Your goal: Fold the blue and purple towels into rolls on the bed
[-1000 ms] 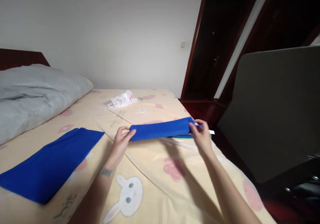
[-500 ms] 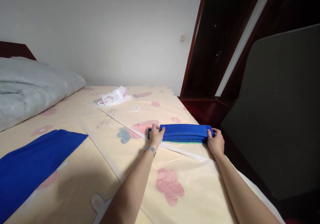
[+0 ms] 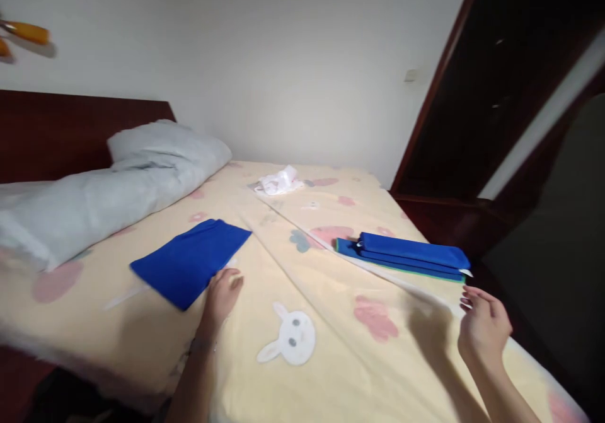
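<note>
A folded blue cloth bundle (image 3: 411, 251) with a green-edged lower layer lies on the right part of the bed, showing a small white tag at its right end. Just in front of that end is my right hand (image 3: 484, 325), its fingers loosely bent, apart from the bundle and holding nothing. A second blue cloth (image 3: 189, 262), flat and roughly four-sided, rests on the left part of the bed. By its right edge hovers my left hand (image 3: 223, 294), empty, with loosely curved fingers; whether it touches the cloth I cannot tell.
The bed (image 3: 326, 372) has a cream sheet with rabbit and carrot prints. A grey quilt (image 3: 155, 164) lies by the dark headboard (image 3: 57, 133). Toward the wall sits a crumpled white plastic bag (image 3: 280, 181). A dark door (image 3: 454, 127) stands beyond the bed at right.
Both hands have let go of the folded blue bundle. My left hand has moved left toward the flat blue cloth; my right has drawn back nearer me. The view has turned left.
</note>
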The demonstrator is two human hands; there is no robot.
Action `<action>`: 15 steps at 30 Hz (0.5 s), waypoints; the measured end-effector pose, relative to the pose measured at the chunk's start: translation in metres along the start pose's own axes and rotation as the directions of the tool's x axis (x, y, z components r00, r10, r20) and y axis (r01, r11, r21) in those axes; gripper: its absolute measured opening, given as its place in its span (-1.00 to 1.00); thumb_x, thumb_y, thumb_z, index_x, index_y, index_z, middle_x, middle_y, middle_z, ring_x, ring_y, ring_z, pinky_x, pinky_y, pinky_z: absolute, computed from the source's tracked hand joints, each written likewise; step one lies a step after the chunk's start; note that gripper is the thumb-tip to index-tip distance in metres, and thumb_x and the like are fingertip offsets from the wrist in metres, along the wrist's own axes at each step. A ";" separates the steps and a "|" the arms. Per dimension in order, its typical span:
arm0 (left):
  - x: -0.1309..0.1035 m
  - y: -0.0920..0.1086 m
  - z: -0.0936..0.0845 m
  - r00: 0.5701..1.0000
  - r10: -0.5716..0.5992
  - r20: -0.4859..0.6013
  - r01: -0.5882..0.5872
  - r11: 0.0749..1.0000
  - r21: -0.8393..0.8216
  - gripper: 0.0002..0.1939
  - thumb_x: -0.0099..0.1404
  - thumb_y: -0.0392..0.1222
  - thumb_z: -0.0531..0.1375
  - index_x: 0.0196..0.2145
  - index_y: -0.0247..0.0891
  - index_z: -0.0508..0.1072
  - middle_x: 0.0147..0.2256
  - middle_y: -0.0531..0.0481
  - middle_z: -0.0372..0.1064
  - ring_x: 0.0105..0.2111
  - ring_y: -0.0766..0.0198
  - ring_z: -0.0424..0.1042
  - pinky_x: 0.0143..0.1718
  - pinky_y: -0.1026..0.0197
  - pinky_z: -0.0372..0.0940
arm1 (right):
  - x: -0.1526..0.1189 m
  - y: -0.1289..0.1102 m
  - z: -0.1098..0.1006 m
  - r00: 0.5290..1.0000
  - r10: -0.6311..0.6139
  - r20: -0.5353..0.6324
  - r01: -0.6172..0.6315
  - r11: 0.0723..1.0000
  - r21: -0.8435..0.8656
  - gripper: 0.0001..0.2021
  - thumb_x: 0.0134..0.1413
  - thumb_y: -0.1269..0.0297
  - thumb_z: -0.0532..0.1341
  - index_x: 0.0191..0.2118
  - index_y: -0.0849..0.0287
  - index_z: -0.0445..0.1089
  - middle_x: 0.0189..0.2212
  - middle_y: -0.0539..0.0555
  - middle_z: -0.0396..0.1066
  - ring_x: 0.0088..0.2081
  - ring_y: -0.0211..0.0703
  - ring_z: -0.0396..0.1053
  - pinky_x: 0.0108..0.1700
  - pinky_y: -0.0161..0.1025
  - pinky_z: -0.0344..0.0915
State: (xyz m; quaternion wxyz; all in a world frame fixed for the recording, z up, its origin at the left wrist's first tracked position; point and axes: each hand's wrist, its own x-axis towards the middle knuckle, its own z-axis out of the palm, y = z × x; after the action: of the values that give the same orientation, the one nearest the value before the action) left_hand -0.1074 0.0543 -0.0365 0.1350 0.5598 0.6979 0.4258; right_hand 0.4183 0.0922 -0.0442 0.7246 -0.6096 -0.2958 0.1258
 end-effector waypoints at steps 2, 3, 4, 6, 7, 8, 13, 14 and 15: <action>-0.016 -0.034 -0.046 0.964 -0.099 -0.248 0.145 0.974 0.173 -0.63 0.23 -0.05 0.13 -0.11 -0.34 0.48 -0.03 -0.35 0.38 0.10 -0.23 0.27 0.14 -0.17 0.13 | -0.048 -0.020 0.013 0.979 0.045 0.198 -0.061 0.996 0.072 -0.78 -0.11 0.13 0.20 -0.32 0.11 0.41 -0.30 0.07 0.39 -0.31 -0.07 0.32 -0.17 -0.08 0.31; -0.022 -0.047 -0.061 0.939 -0.114 -0.325 0.206 0.942 0.265 -0.58 0.23 -0.04 0.13 -0.06 -0.37 0.46 -0.03 -0.38 0.37 0.09 -0.25 0.28 0.13 -0.19 0.13 | -0.073 -0.028 0.020 0.950 0.059 0.306 -0.086 0.993 0.075 -0.78 -0.11 0.12 0.23 -0.33 0.12 0.43 -0.32 0.07 0.40 -0.32 -0.07 0.32 -0.19 -0.09 0.31; -0.025 -0.058 -0.073 0.930 -0.106 -0.352 0.238 0.902 0.359 -0.54 0.24 -0.02 0.14 -0.02 -0.39 0.45 -0.05 -0.38 0.38 0.04 -0.23 0.32 0.10 -0.16 0.17 | -0.098 -0.035 0.027 0.914 0.065 0.401 -0.097 0.993 0.060 -0.77 -0.09 0.09 0.25 -0.34 0.13 0.45 -0.34 0.07 0.41 -0.33 -0.06 0.33 -0.22 -0.11 0.31; -0.027 -0.073 -0.085 0.957 -0.064 -0.282 0.207 0.832 0.514 -0.52 0.22 0.00 0.19 0.00 -0.36 0.46 -0.09 -0.32 0.43 -0.06 -0.13 0.39 0.03 -0.03 0.24 | -0.143 -0.044 0.041 0.826 0.070 0.560 -0.097 0.995 0.018 -0.73 -0.07 0.06 0.27 -0.33 0.16 0.48 -0.37 0.08 0.43 -0.36 -0.06 0.34 -0.27 -0.14 0.30; -0.027 -0.077 -0.087 0.974 -0.047 -0.223 0.166 0.818 0.551 -0.54 0.21 -0.01 0.21 -0.01 -0.33 0.48 -0.10 -0.29 0.44 -0.09 -0.10 0.41 0.00 0.01 0.25 | -0.163 -0.045 0.047 0.775 0.076 0.627 -0.090 0.996 -0.009 -0.72 -0.06 0.05 0.27 -0.32 0.17 0.49 -0.38 0.07 0.44 -0.37 -0.06 0.34 -0.29 -0.16 0.30; -0.025 -0.078 -0.087 0.983 -0.033 -0.182 0.133 0.809 0.572 -0.59 0.21 -0.03 0.22 -0.04 -0.30 0.50 -0.10 -0.26 0.46 -0.11 -0.07 0.42 -0.02 0.04 0.26 | -0.180 -0.044 0.052 0.730 0.088 0.678 -0.087 0.996 -0.035 -0.70 -0.04 0.03 0.26 -0.32 0.18 0.50 -0.39 0.07 0.44 -0.38 -0.07 0.34 -0.31 -0.18 0.29; -0.019 -0.075 -0.083 0.990 -0.014 -0.144 0.097 0.802 0.589 -0.72 0.33 -0.10 0.07 -0.34 -0.23 0.54 -0.28 -0.20 0.51 -0.23 -0.02 0.45 -0.16 0.08 0.26 | -0.218 -0.034 0.063 0.639 0.137 0.757 -0.080 0.991 -0.112 -0.65 0.02 -0.03 0.21 -0.33 0.19 0.49 -0.48 0.05 0.42 -0.40 -0.07 0.34 -0.33 -0.23 0.26; -0.018 -0.073 -0.083 0.990 -0.011 -0.142 0.093 0.807 0.583 -0.69 0.36 -0.10 0.03 -0.38 -0.23 0.52 -0.31 -0.19 0.50 -0.26 0.00 0.45 -0.18 0.09 0.26 | -0.218 -0.033 0.063 0.637 0.140 0.758 -0.075 0.990 -0.120 -0.65 0.02 -0.03 0.21 -0.32 0.19 0.49 -0.49 0.04 0.42 -0.39 -0.07 0.35 -0.33 -0.23 0.26; -0.016 -0.070 -0.083 0.990 -0.006 -0.143 0.088 0.816 0.572 -0.66 0.38 -0.11 0.00 -0.40 -0.23 0.50 -0.33 -0.19 0.49 -0.27 0.02 0.45 -0.20 0.10 0.26 | -0.218 -0.033 0.062 0.640 0.146 0.754 -0.075 0.989 -0.128 -0.65 0.01 -0.04 0.22 -0.32 0.19 0.49 -0.49 0.04 0.41 -0.39 -0.06 0.35 -0.33 -0.23 0.26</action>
State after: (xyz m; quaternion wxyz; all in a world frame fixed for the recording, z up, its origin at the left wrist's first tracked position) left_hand -0.2043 0.0028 -0.0436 -0.0779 0.5270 0.8150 0.2279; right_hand 0.2035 0.0172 -0.0676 0.4976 -0.5475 -0.5400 0.4013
